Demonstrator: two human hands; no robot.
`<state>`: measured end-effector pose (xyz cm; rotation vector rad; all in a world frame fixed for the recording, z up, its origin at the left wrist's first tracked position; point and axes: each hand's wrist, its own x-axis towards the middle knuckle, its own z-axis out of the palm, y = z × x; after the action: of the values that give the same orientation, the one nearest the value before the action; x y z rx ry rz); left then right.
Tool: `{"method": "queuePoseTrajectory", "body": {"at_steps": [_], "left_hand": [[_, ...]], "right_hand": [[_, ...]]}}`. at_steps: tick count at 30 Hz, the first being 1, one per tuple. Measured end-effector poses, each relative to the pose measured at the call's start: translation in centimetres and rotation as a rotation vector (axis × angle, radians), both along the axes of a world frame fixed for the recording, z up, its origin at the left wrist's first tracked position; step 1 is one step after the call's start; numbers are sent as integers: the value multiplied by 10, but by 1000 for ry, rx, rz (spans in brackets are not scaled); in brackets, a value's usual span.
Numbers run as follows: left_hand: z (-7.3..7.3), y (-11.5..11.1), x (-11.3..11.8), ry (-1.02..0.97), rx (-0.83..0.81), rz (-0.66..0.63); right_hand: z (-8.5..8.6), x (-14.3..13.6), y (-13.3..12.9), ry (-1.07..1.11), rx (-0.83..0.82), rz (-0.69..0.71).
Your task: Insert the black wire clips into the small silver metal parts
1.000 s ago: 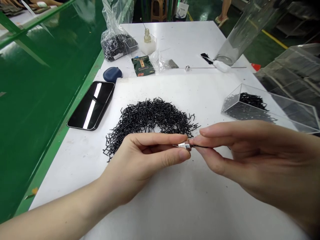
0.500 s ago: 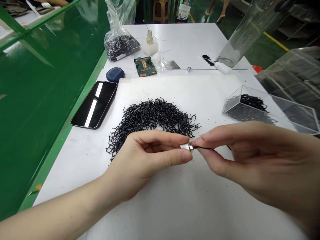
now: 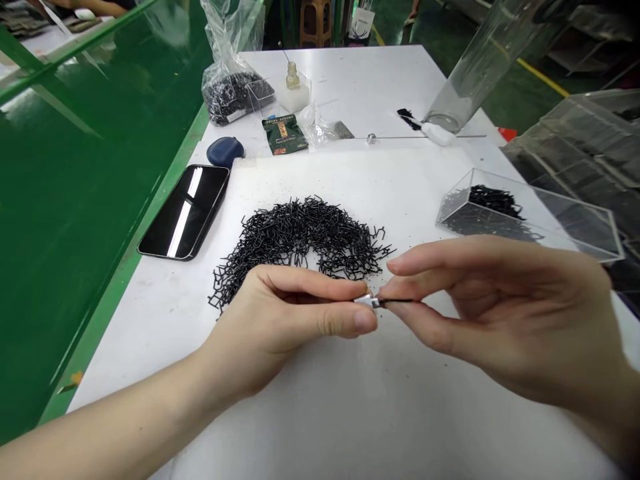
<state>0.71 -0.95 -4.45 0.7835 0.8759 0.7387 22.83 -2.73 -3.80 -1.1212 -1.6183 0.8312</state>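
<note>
Between thumb and forefinger, my left hand point(image 3: 295, 303) pinches a small silvery metal piece point(image 3: 367, 301). My right hand point(image 3: 480, 313) is closed in a pinch on a thin black bent wire piece point(image 3: 397, 301), whose end meets the right end of the metal piece. Whether the wire sits inside it, I cannot tell. Both hands are held above the white table, in front of a curved heap of black bent wire pieces point(image 3: 305, 230). My left hand covers part of the heap's near edge.
A phone point(image 3: 184, 212) and a dark blue case point(image 3: 225, 152) lie at the left. Behind are a bag of black pieces point(image 3: 230, 97), a small bottle point(image 3: 293, 80) and a green packet point(image 3: 285, 135). On the right stand a clear box point(image 3: 530, 220) and a glass cylinder point(image 3: 457, 93).
My right hand's fingers have shifted slightly, with the forefinger now lifted apart from the pinch. The metal piece has tilted a little. The whole view has moved slightly.
</note>
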Motion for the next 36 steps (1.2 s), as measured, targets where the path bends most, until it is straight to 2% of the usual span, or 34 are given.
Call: {"method": "queuePoseTrajectory", "body": {"at_steps": [6,15,36], "left_hand": [[2,0,0,3,-8,-5],[2,2,-1,45,-11,-17],[2,1,1,-22,10,-6]], "right_hand": [[-1,4,0,47,16,111],[-2,3,1,94,11,138],[-2,3,1,65,48,142]]}}
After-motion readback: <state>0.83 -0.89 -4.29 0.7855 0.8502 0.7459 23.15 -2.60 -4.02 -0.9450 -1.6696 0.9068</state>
